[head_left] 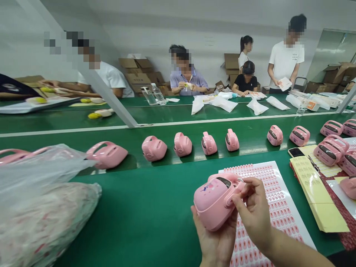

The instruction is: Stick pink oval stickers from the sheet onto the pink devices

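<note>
My left hand cups a glossy pink handled device from below. The device is tilted, with a printed picture on its light pink face and a dark window near the handle. My right hand has its thumb and fingers closed at the joint of the handle, on the device's right side. What lies under those fingertips is hidden. Beneath both hands, a white sheet carries rows of small pink oval stickers and rests on the green work surface.
Several similar pink devices stand along the green belt. At left lies a filled clear plastic bag. Yellow backing paper, a phone and more devices are at right. Co-workers sit or stand across the line.
</note>
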### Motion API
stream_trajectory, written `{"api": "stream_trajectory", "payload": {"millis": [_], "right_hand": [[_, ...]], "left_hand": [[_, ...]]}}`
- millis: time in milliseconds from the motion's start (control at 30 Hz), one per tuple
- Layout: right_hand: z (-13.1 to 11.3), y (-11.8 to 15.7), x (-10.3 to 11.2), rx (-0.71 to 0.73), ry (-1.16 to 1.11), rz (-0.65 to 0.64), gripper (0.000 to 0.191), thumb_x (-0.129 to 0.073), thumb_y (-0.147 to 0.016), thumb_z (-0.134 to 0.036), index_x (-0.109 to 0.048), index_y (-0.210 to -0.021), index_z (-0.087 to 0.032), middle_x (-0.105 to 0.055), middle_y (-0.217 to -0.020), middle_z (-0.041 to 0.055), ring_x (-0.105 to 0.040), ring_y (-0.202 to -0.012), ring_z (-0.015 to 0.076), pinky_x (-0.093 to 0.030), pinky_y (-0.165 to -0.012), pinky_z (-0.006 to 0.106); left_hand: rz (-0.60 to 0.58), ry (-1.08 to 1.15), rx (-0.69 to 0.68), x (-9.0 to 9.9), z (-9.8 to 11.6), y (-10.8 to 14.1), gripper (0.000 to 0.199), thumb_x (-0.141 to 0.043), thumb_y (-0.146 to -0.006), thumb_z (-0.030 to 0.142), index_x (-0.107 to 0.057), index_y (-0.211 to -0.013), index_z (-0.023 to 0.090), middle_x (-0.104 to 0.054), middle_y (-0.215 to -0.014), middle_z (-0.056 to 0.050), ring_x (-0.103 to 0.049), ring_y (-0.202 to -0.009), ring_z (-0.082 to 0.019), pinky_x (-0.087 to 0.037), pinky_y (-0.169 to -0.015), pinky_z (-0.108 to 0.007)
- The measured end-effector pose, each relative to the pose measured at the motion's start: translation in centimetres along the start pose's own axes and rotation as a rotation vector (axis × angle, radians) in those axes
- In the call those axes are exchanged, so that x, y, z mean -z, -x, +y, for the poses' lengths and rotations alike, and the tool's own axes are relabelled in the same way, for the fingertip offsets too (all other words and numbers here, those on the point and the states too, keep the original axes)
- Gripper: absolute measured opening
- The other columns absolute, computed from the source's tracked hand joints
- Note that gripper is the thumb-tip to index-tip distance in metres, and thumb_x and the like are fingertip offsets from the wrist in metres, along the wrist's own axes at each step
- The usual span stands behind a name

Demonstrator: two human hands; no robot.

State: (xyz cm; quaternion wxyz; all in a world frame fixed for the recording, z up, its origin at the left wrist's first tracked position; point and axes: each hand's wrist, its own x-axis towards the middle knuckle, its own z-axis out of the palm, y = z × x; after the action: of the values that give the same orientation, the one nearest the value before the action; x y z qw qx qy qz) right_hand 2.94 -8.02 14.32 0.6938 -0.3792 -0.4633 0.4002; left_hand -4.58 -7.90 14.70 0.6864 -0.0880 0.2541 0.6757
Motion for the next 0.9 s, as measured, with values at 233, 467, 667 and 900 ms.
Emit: {"api": "stream_trajectory", "payload": {"millis": [233,467,667,900], "right_hand": [[-0.2,0.1,-0.3,0.218,0.167,0.02,0.03,-0.049,-0.082,-0.009,-0.044,-0.106,-0.026,-0.054,-0.076,-0.0019,-0.06,-0.063,0.0124,-0.051,-0.061,0.028],[0.1,-0.6,2.5,0.845,0.582,-0.225,0.061,-0.044,-0.08,0.001,-0.029,-0.131,-0.027,-0.064,-0.106,0.0093,-0.064,-0.094,0.0232,-0.051,-0.068,0.037],[-1.2,-2.0,2.6,0.623,0.569,-0.189,0.062,-0.044,-0.083,-0.005,-0.02,-0.136,-0.025,-0.05,-0.124,0.0131,-0.051,-0.114,0.0253,-0.044,-0.088,0.046],[0.0,-2.1,1.5,0.166,0.4,-0.336,0.063,-0.05,-0.085,-0.027,-0.017,-0.138,-0.024,-0.039,-0.132,0.0128,-0.045,-0.114,0.0248,-0.036,-0.097,0.048]], "left_hand": [[0.017,0.001,-0.03,-0.1,-0.1,0.3,0.056,-0.024,-0.088,0.042,-0.031,-0.131,0.006,-0.066,-0.075,-0.018,-0.066,-0.06,-0.024,-0.055,-0.054,-0.032],[-0.43,0.093,0.194,2.7,1.2,-1.0,0.047,-0.033,-0.088,0.038,-0.046,-0.125,0.013,-0.065,-0.101,-0.019,-0.065,-0.083,-0.023,-0.052,-0.081,-0.037],[-0.638,0.045,0.199,3.2,1.6,-1.5,0.047,-0.025,-0.092,0.04,-0.062,-0.11,0.017,-0.062,-0.113,-0.016,-0.057,-0.106,-0.026,-0.043,-0.094,-0.043],[-0.58,0.016,0.158,3.0,1.7,-1.3,0.046,-0.032,-0.089,0.042,-0.065,-0.104,0.013,-0.063,-0.108,-0.019,-0.061,-0.099,-0.027,-0.049,-0.086,-0.037]]}}
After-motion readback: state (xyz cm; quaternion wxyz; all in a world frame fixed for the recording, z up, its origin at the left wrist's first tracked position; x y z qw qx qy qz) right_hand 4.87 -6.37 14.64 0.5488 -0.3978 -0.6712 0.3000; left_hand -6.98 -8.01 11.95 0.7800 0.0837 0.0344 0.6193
